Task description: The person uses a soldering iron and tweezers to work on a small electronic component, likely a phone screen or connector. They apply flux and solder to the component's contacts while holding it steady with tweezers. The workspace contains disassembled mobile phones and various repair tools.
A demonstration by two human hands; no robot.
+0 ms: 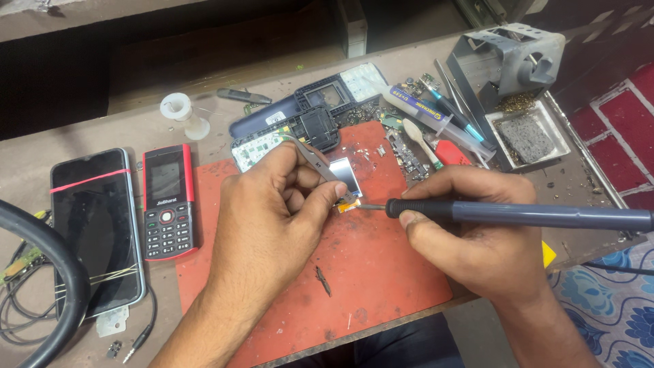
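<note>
**Glass-faced display module pinned by tweezers, iron tip at its ribbon**

Glass and thin foil: small display module (345,175), just right of centre frame, flat on the red mat (381,272). Pale screen face up, orange-gold ribbon tab (349,204) at its lower edge. Likely very light, brittle at the glass, floppy and tear-prone at the ribbon. Best taken by the frame edges, never by the face or the tab; apt to skate on the mat unless pinned.

Metal tweezers (315,158) angled down onto the tab, pinched closed in the left hand (272,211), thumb and forefinger curled round them. Soldering iron (518,215) lying almost level from the right edge of frame, dark tip touching the tab; right hand (470,232) wrapped tight round the grip near the front.

Above, at upper centre: opened phone shell with green board (286,133), dark back cover (327,92), loose parts scattered. Upper right: syringe of flux (426,112), more tweezers, iron stand (511,54) with a grey sponge tray (528,136). Left of frame: red-and-black keypad phone (168,201), beside it a black smartphone (95,228) banded with a red elastic, wires below. Upper left: white solder spool (180,109) on the brown desk (88,136).
</note>
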